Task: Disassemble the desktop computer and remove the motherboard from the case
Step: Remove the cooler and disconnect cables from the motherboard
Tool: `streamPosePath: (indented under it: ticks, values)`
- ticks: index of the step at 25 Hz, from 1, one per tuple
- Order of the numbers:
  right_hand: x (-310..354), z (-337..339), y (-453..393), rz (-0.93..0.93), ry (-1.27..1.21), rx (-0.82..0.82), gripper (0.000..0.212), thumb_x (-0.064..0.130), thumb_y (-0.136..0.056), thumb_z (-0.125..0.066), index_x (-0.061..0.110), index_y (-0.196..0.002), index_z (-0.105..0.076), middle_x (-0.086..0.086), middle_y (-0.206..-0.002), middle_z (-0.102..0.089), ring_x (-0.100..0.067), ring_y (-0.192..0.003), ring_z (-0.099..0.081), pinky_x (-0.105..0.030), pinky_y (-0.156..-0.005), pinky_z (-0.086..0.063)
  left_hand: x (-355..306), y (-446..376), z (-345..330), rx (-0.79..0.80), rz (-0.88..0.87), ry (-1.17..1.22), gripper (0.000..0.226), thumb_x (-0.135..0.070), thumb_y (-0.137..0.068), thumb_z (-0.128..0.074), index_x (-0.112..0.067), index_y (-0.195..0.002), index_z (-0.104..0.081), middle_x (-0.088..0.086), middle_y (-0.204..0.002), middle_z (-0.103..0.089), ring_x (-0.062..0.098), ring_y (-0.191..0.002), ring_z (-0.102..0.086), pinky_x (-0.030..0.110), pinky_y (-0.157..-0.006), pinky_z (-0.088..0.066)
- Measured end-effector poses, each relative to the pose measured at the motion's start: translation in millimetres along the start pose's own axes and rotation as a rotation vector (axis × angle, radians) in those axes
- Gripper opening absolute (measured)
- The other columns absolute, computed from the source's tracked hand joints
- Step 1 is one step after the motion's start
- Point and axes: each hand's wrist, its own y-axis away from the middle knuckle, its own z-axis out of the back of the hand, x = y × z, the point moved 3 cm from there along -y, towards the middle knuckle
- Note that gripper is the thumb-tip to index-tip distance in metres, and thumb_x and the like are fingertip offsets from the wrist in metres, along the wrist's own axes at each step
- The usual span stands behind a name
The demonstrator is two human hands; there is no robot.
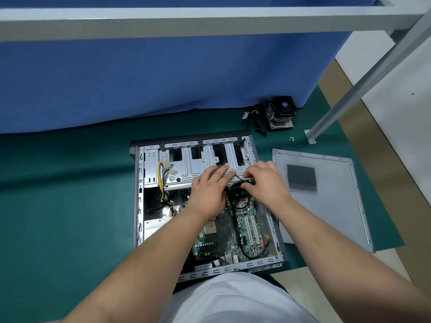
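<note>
From the head view, one computer case [140, 183] lies open on its side on the green surface [70, 206], and everything else is placed from it. Inside the case, the green motherboard [247, 229] sits flat in the nearer half, still within the case walls. On the board are two long white expansion slots [250, 229] side by side and one square processor socket [210, 228] to their left. A black cable [242, 250] loops over the board's near right part. The far half of the case holds one metal drive cage [186, 169]. At the cage's left end a bundle of yellow and black power wires [161, 180] ends in two white connectors [169, 167].

Both hands work at the cage's near right edge. The left hand [210, 190] lies with straight fingers spread over the cage edge. The right hand [265, 183] has its fingers curled, pinching a thin black wire [239, 177] that runs between the two hands.

Right of the case, one grey side panel [326, 194] lies flat, with one mesh vent. Beyond the case's far right corner stands one cooler fan with heatsink [281, 113], a tangle of black leads beside it. A small cluster of screws [291, 138] lies near it; their number is too small to tell.
</note>
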Motion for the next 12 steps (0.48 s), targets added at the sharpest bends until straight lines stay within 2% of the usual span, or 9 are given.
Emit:
streamPosePath:
  ticks: [5, 9, 12]
  values:
    - [5, 6, 6, 0.027, -0.022, -0.088, 0.018, 0.03, -0.098, -0.061, 0.026, -0.111, -0.074, 0.006, -0.11, -0.07, -0.02, -0.105, -0.056, -0.035, -0.086, -0.048, 4, 0, 1, 0.041, 0.007, 0.05, 0.077, -0.03, -0.095, -0.057, -0.043, -0.16, -0.017, -0.021, -0.169, -0.01, 0.009, -0.15, -0.005, 0.048, -0.117, -0.016]
    - [15, 16, -12, -0.034, 0.006, 0.005, 0.016, 0.034, -0.097, -0.063, 0.032, -0.107, -0.075, 0.002, -0.111, -0.069, -0.025, -0.099, -0.066, -0.036, -0.079, -0.055, 4, -2, 6, 0.052, 0.022, 0.144, 0.078, -0.034, -0.096, -0.058, -0.041, -0.16, -0.014, -0.023, -0.167, -0.016, 0.003, -0.148, -0.006, 0.047, -0.118, -0.015]
    - [26, 15, -27, -0.087, 0.05, 0.088, 0.015, 0.024, -0.094, -0.065, 0.029, -0.106, -0.072, -0.005, -0.109, -0.07, -0.031, -0.099, -0.066, -0.036, -0.077, -0.053, 4, -2, 8, 0.047, 0.02, 0.194, 0.073, -0.03, -0.096, -0.059, -0.04, -0.158, -0.022, -0.021, -0.166, -0.021, 0.003, -0.149, -0.008, 0.048, -0.119, -0.015]
